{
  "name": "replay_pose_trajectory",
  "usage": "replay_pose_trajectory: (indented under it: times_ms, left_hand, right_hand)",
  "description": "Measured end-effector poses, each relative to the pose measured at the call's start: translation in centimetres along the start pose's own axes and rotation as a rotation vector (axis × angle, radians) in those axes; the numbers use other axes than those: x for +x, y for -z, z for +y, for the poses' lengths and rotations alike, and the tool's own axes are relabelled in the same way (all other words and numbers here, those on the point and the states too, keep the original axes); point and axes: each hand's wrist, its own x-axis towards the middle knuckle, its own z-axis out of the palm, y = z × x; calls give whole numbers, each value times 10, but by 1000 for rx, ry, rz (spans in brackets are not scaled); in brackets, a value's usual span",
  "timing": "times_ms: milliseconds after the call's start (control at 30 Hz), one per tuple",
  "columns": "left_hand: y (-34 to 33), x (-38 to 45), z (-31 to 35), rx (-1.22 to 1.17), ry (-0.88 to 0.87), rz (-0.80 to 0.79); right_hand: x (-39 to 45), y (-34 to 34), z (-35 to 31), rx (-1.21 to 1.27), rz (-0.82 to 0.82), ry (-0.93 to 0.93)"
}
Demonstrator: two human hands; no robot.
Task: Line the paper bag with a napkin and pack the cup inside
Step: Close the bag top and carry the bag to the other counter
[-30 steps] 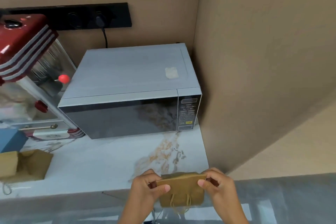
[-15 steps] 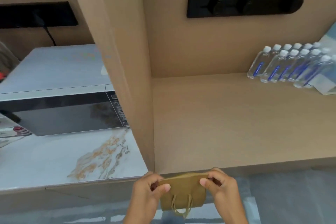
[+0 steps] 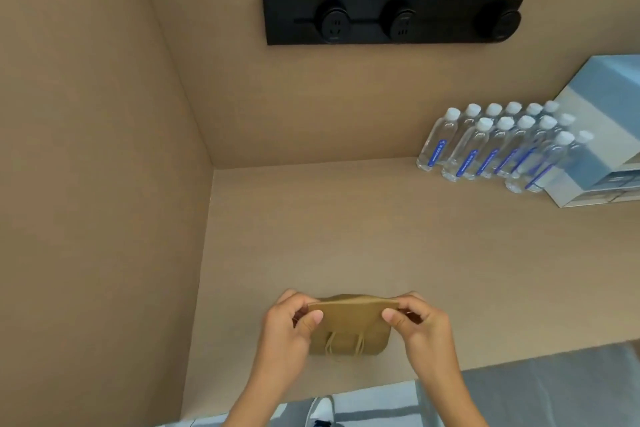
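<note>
A small brown paper bag with cord handles hangs flat and folded between both hands, just above the front of a tan counter. My left hand pinches its upper left corner. My right hand pinches its upper right corner. The bag's mouth is closed and its handles dangle down. No napkin and no cup are in view.
A tan side wall rises on the left. Several water bottles stand at the back right beside a blue and white box. A black socket strip is mounted on the back wall. A shoe shows below.
The view has swung right, from the microwave and marble counter to the tan counter with the bottles. Both hands have kept hold of the folded bag and carried it over the tan counter.
</note>
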Motion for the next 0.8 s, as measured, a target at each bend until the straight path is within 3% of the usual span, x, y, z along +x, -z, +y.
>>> replay_pose_trajectory:
  times_ms: [267, 567, 800]
  left_hand:
    - [-63, 57, 24, 2, 52, 70]
    - [-123, 78, 37, -24, 158, 184]
    - [-133, 79, 39, -23, 176, 261]
  right_hand:
    - [80, 44, 11, 5, -35, -4]
    - [143, 88, 42, -12, -195, -10]
    - [160, 99, 56, -43, -329, 19]
